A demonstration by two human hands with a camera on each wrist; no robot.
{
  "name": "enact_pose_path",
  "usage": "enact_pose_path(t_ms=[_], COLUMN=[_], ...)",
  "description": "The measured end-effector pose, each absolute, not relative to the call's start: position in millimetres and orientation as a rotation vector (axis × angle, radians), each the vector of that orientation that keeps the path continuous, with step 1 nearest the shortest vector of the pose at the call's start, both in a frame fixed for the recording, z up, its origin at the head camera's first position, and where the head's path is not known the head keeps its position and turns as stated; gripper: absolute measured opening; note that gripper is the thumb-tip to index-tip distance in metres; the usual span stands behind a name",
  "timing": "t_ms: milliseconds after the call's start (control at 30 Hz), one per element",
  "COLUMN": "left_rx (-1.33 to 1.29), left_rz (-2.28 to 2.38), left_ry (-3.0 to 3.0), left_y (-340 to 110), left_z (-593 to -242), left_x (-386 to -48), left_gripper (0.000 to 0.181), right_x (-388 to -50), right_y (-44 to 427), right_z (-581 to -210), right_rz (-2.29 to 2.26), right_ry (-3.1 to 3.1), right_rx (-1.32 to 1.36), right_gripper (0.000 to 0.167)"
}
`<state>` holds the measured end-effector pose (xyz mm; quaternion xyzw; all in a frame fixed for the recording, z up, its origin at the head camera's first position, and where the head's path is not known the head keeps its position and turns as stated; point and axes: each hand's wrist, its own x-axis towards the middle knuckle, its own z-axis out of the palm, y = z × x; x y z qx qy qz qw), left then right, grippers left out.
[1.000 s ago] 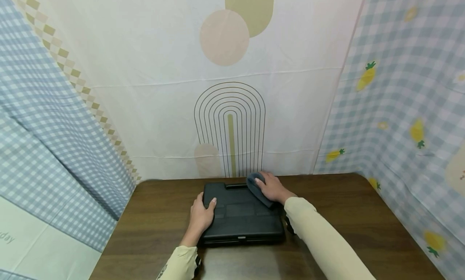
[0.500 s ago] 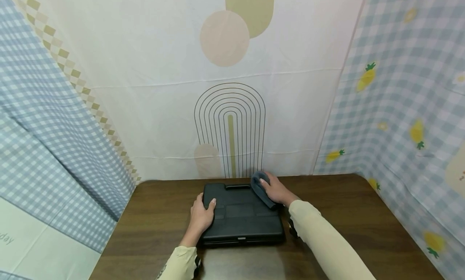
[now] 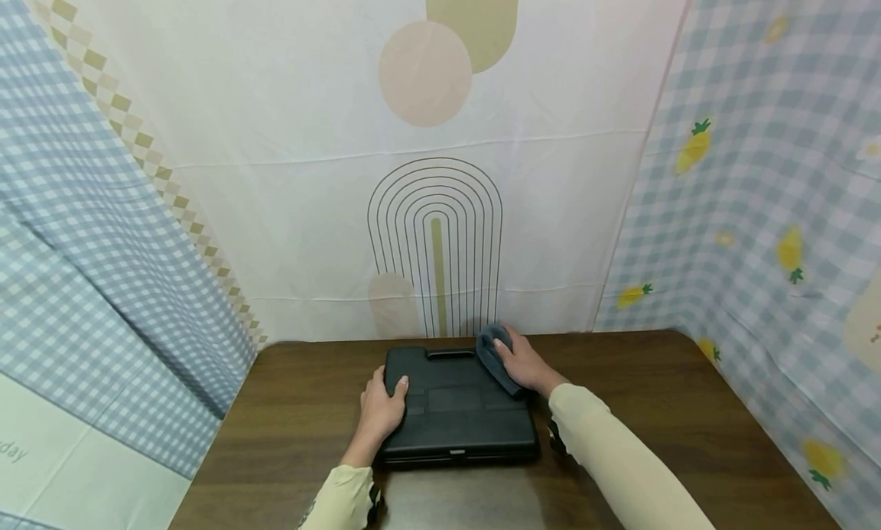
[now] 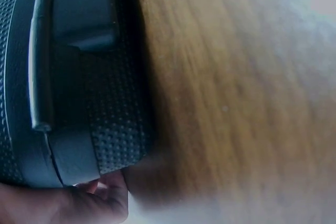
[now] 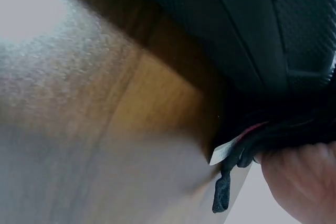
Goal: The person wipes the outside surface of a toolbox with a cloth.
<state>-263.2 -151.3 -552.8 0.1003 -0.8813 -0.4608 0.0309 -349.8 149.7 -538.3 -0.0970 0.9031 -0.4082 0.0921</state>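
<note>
While thumb (image 3: 402,387) atop case (image 3: 456,398), left hand (image 3: 381,410) alongside

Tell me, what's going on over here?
A person is using both bare hands on a closed black case that lies flat on a wooden table. The left hand grips the case's left side, its thumb on top. The right hand holds a dark grey cloth against the far right corner of the case.
</note>
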Motion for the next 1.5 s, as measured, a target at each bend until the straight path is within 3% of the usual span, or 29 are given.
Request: enact_pose_path(t_ms=[333, 1100, 1500], left_rx=[0.311, 0.319, 0.311], left_rz=[-1.4, -1.445, -1.445], left_ry=[-2.722, -2.706, -2.707], left_y=[-153.1, -151.2, -152.4], left_z=[-553.8, -554.0, -554.3], left_x=[-263.3, -262.0, -263.5], left_gripper=[0.066, 0.067, 0.066], right_x=[-322.4, -192.4, -181.1], right_y=[154.9, 174.5, 174.6], right_z=[-544.6, -549.3, -556.2], right_rz=[-1.323, -1.252, -1.125], right_ry=[2.671, 2.609, 2.673], right_rx=[-0.367, -0.34, -0.358], right_gripper=[0.074, 0.081, 0.09])
